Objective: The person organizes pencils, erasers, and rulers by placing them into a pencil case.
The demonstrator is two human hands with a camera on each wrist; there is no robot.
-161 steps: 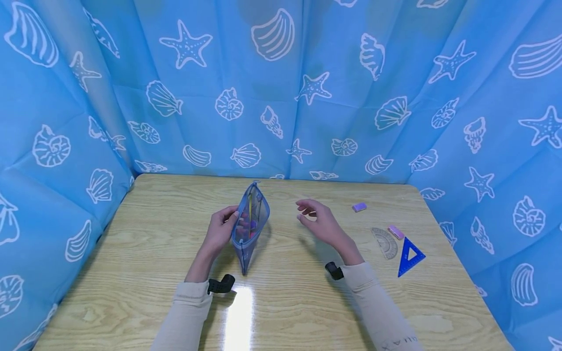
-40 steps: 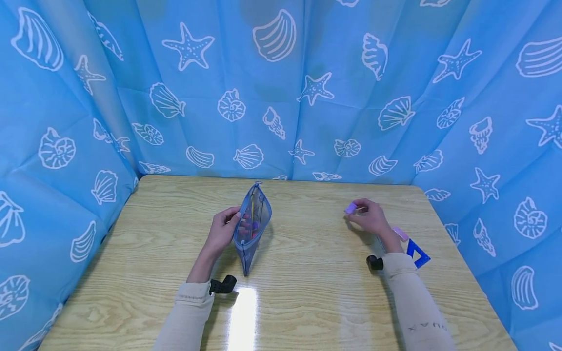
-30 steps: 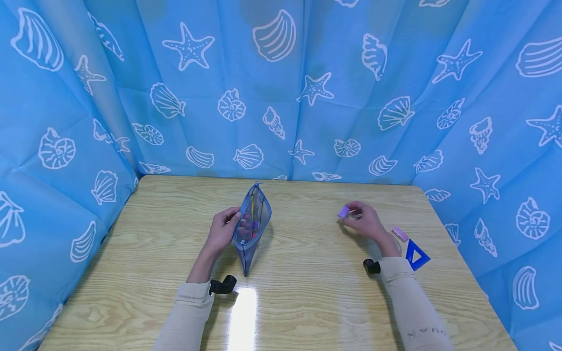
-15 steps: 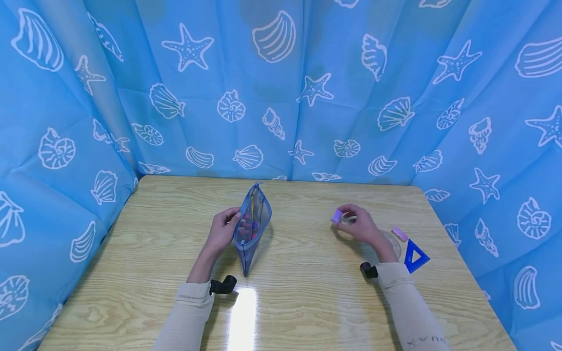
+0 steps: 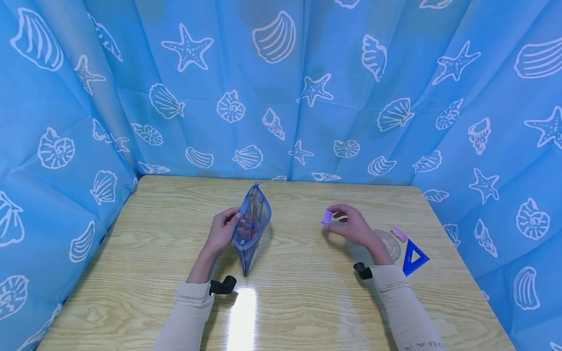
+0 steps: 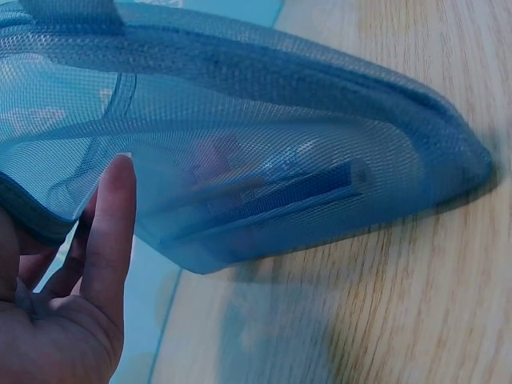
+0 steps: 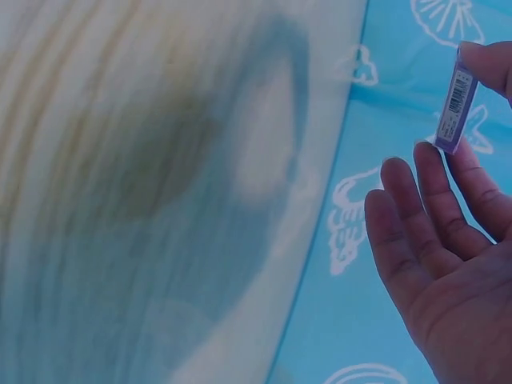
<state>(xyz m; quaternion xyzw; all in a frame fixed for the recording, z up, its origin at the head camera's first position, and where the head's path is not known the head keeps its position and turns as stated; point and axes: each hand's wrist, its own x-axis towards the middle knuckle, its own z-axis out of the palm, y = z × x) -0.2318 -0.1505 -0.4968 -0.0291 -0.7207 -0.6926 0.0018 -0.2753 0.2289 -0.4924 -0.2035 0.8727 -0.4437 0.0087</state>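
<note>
My left hand [image 5: 223, 229] grips the near-left rim of a blue mesh zip pouch [image 5: 259, 229], which stands unzipped on the table. Through the mesh, a yellow stick-like thing and pink and purple things show inside; a dark blue long item [image 6: 296, 192] lies in it in the left wrist view. To the right, above the table, my right hand [image 5: 353, 228] pinches a small purple eraser [image 5: 327, 217] between thumb and fingertip. A barcode label shows on that eraser [image 7: 458, 100] in the right wrist view, where the other fingers [image 7: 400, 232] spread loosely below.
Right of my right forearm lie a clear protractor [image 5: 390, 244], a pink eraser-like block [image 5: 399, 234] and a blue set square [image 5: 414, 257]. My forearm partly covers the protractor. A blue shell-print curtain [image 5: 272, 87] rises behind the wooden table [image 5: 303, 302].
My right hand has picked up the purple eraser from the back right of the table and carried it left, toward the pouch. My left hand and the pouch stay nearly still.
</note>
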